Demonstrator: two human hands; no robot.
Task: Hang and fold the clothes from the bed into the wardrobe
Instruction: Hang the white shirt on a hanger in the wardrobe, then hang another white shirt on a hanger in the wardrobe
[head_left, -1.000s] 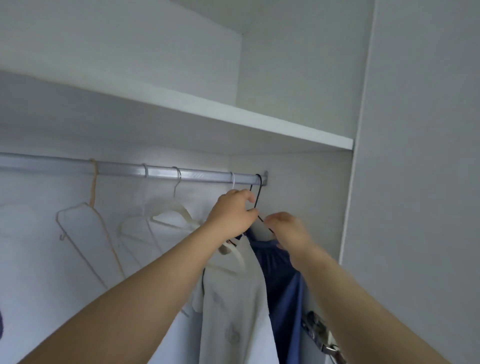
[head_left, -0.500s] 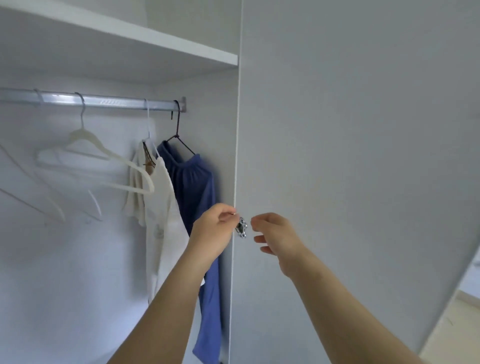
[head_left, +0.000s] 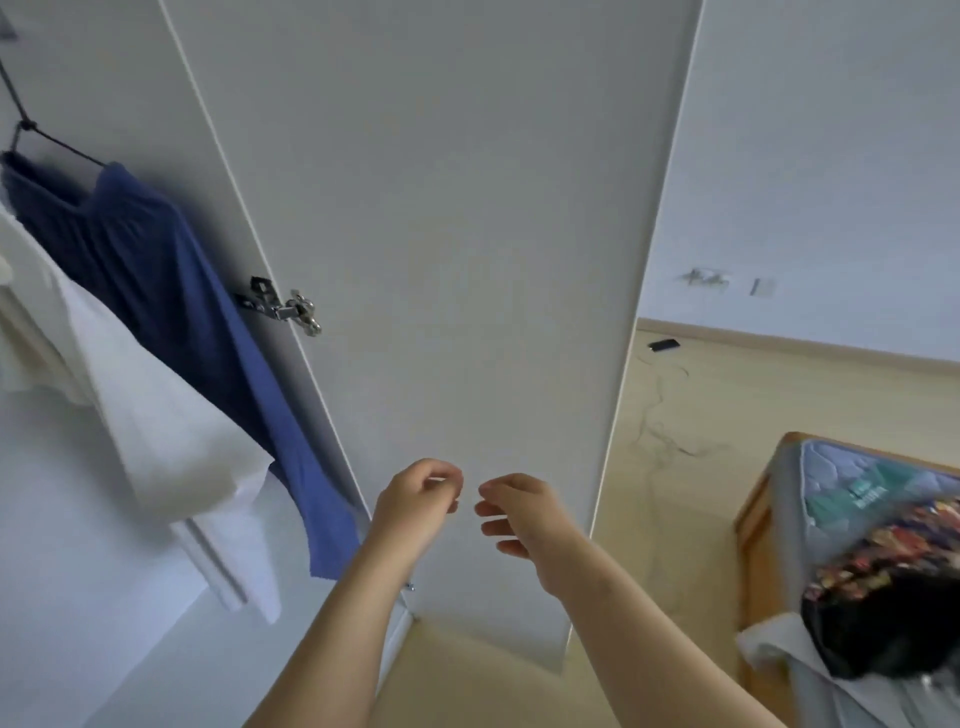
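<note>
While both of my hands hang free in front of the open wardrobe door (head_left: 441, 234), neither one holds a garment. My left hand (head_left: 415, 506) has its fingers loosely curled on nothing, and my right hand (head_left: 522, 512) is relaxed with the fingers slightly spread; the two sit close together but apart, low against the door panel.

Completed, as far as the view shows: a blue garment (head_left: 171, 291) hangs on a dark wire hanger (head_left: 47, 137) just left of the door's hinge (head_left: 280, 306), and a white shirt (head_left: 145, 415) hangs touching it on the far side from the door.

Remaining: right of the door, across a stretch of floor, the bed (head_left: 852, 499) carries more clothing. A multicoloured patterned piece (head_left: 893, 551) lies on the mattress, with a black garment (head_left: 883, 639) and pale fabric (head_left: 810, 670) below it at the near end. I judge the task partly done: two items hung, at least these pieces left to fetch, and no folded items are visible.
</note>
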